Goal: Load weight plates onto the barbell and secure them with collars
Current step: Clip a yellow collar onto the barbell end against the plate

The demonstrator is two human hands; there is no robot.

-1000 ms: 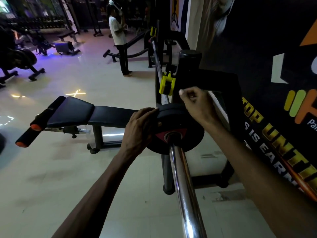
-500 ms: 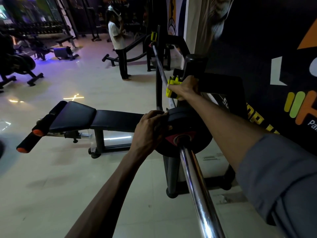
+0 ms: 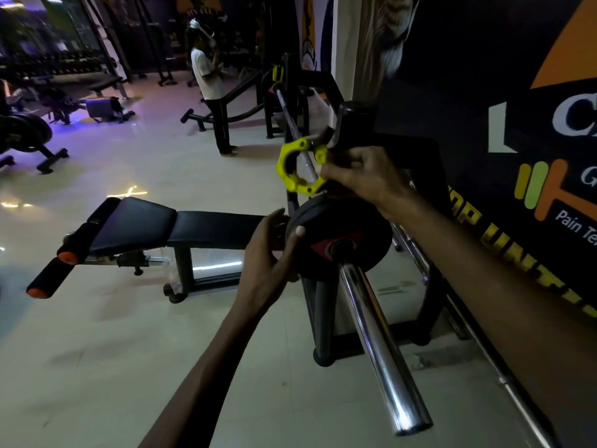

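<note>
A chrome barbell sleeve [image 3: 378,337] runs from the lower right toward the rack. A black weight plate [image 3: 342,227] with a red mark near its hub sits on the sleeve, close to the rack upright. My left hand [image 3: 271,250] grips the plate's left rim. My right hand [image 3: 365,176] holds a yellow clamp collar [image 3: 298,171] above the plate; the collar's ring is off the rack and hangs in the air in front of the thin bar shaft. A second yellow collar [image 3: 277,74] shows at the bar's far end.
A black padded bench [image 3: 168,226] with orange-tipped foam rollers stands to the left. The black rack [image 3: 355,124] stands along a dark painted wall on the right. A person in a white shirt [image 3: 210,92] stands farther back. Dumbbell racks and machines line the far left.
My right hand reached to the rack upright, took the yellow collar and has pulled it away toward me. My left hand has stayed on the plate's rim.
</note>
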